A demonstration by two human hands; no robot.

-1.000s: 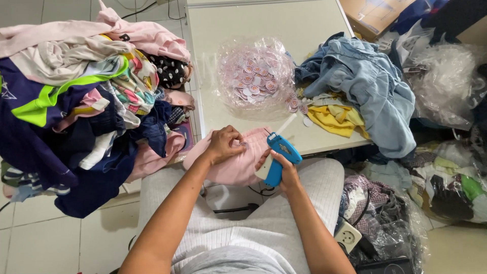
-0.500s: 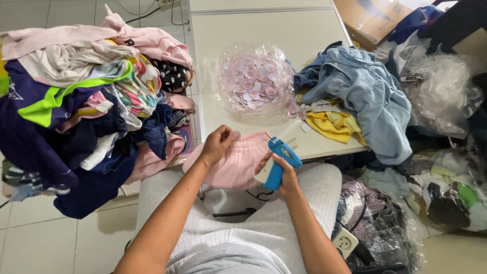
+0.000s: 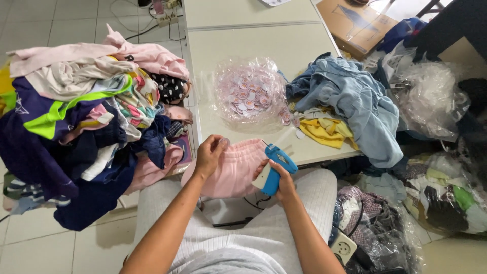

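My right hand point(image 3: 284, 180) is closed around a blue tagging gun point(image 3: 274, 167), whose long axis slants up and to the left, its needle aimed at the top edge of the pink garment point(image 3: 236, 170). That garment lies across my lap at the desk's point(image 3: 243, 45) near edge, just left of the gun. My left hand point(image 3: 209, 155) pinches the garment's upper hem, nearer the needle tip than my right.

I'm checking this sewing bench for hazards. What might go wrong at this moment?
The blue tagging gun in the right hand aims its needle toward the left hand pinching the pink garment; a slip might prick fingers. The bag of round tags lies open, so tags may scatter.
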